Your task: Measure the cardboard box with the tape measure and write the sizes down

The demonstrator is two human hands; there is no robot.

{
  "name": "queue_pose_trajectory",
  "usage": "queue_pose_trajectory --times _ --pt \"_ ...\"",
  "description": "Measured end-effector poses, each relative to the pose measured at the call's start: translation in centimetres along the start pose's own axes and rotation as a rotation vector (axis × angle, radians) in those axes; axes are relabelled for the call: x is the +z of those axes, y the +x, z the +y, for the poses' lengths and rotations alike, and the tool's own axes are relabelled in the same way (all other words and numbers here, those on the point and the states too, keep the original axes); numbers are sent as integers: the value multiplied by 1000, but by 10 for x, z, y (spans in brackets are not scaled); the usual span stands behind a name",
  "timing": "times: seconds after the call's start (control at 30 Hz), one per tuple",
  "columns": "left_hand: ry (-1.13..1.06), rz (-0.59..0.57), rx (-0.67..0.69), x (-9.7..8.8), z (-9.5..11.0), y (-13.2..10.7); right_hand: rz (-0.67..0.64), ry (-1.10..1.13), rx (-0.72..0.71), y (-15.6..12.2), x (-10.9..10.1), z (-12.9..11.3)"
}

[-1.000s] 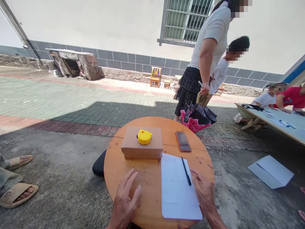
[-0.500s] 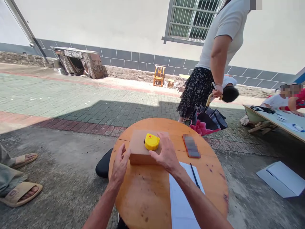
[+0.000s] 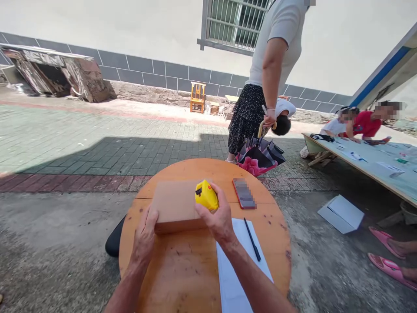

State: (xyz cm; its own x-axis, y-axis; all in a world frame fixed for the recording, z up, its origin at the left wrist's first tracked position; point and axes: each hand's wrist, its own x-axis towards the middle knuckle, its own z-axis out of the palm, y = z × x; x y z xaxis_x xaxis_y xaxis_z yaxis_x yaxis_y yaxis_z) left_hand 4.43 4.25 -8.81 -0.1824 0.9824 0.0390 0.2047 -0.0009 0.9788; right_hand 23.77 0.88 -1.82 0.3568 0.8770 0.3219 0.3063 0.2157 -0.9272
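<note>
A yellow tape measure (image 3: 206, 195) with a red button and a black part on its end is gripped between the thumb and fingers of my right hand (image 3: 219, 217). It is tilted over the right part of a closed brown cardboard box (image 3: 176, 200); whether it still touches the box I cannot tell. At the box's near left corner, my left hand (image 3: 145, 230) holds the side, its thumb by the edge. The box lies flat on a round wooden table (image 3: 179, 269).
Right of the box lie a phone (image 3: 243, 194), white paper (image 3: 230, 265) and a black pen (image 3: 252, 239). Beyond the table stands a person (image 3: 273, 56) holding a folded umbrella (image 3: 259, 156). More people sit at a long table (image 3: 368, 158). A white box (image 3: 341, 214) is on the ground.
My right hand has taken hold of the tape measure and tilted it up. My left hand has closed in on the box's corner. The view has swung to the right.
</note>
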Motion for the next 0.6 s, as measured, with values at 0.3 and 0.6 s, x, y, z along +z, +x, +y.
queue_pose_trajectory --times 0.3,0.6 --pt "-178 63 -21 -10 -19 -34 322 644 313 -39 -34 33" --pt "-379 160 -46 -37 -50 -84 336 878 431 -106 -38 37"
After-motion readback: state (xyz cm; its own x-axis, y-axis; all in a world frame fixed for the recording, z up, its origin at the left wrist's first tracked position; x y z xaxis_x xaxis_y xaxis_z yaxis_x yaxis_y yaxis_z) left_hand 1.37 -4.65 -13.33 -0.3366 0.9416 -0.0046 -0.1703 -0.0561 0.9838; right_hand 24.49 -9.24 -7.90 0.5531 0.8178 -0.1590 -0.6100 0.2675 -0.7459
